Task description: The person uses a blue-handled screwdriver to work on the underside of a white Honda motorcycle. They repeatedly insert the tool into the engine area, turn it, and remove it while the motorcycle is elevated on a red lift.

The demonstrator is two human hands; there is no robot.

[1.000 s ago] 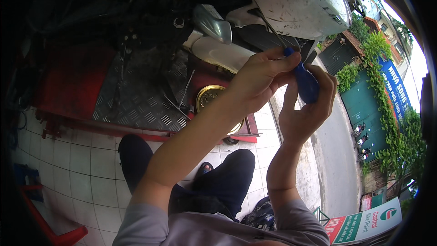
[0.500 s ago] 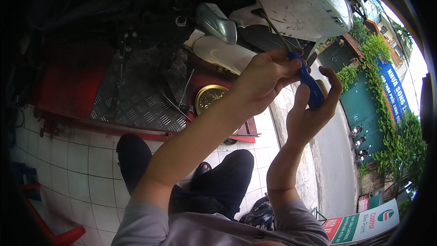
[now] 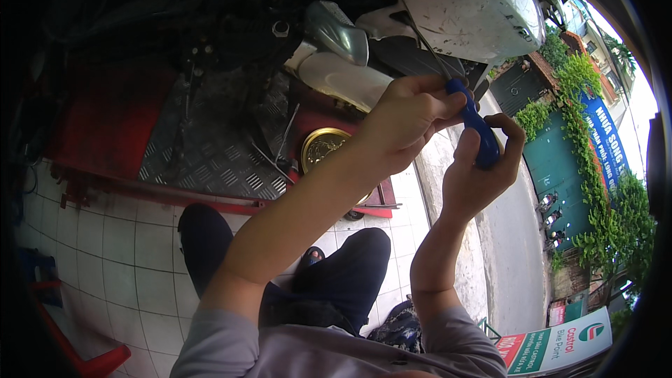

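Note:
A screwdriver with a blue handle [image 3: 479,129] slants up and left toward the pale, scuffed body panel [image 3: 462,7] of a motorbike. Its thin dark shaft runs in along the panel's lower edge, where the tip cannot be made out. With thumb and fingers, my left hand [image 3: 413,115] pinches the handle close to the shaft. My right hand [image 3: 479,175] curls round the butt of the handle, thumb on the near side and forefinger bent over the far side. Below the panel are a silver exhaust pipe [image 3: 343,80] and a shiny metal cover [image 3: 339,33].
The motorbike stands over a red lift platform [image 3: 105,122] with a metal tread plate [image 3: 203,161]. A round gold-coloured tin [image 3: 315,141] and several thin tools lie on it. A red plastic chair [image 3: 98,362] is at lower left. The street [image 3: 514,238] runs along the right.
My right fingers have bent in a little more over the screwdriver handle, which has shifted slightly. My left hand stays in nearly the same place.

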